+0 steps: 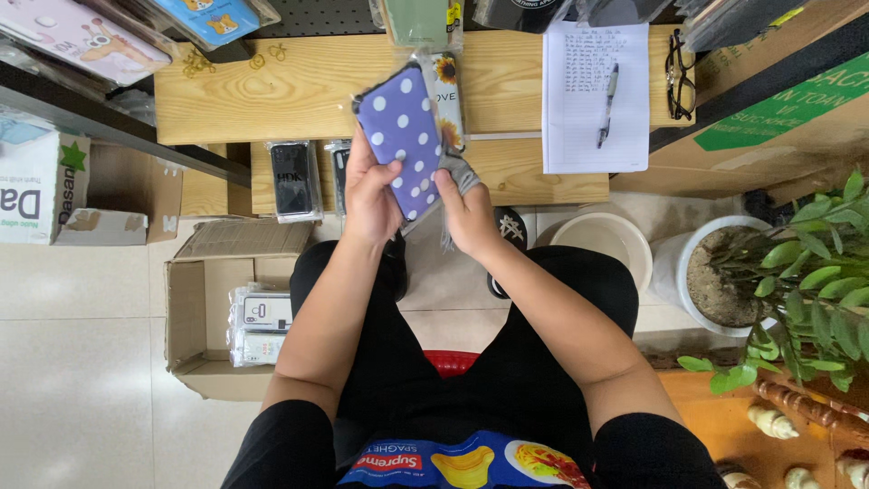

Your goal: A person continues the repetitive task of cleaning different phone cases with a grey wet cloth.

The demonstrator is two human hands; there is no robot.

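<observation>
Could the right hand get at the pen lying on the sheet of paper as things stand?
Probably yes, but not freely: the right hand is gripping the purple polka-dot phone case together with the left hand. The pen lies uncovered on the paper, nothing between.

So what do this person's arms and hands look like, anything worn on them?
Both forearms are bare, with no watch, bracelet or gloves showing. The left hand and right hand show no rings as far as the picture tells. Short black sleeves cover the upper arms.
</observation>
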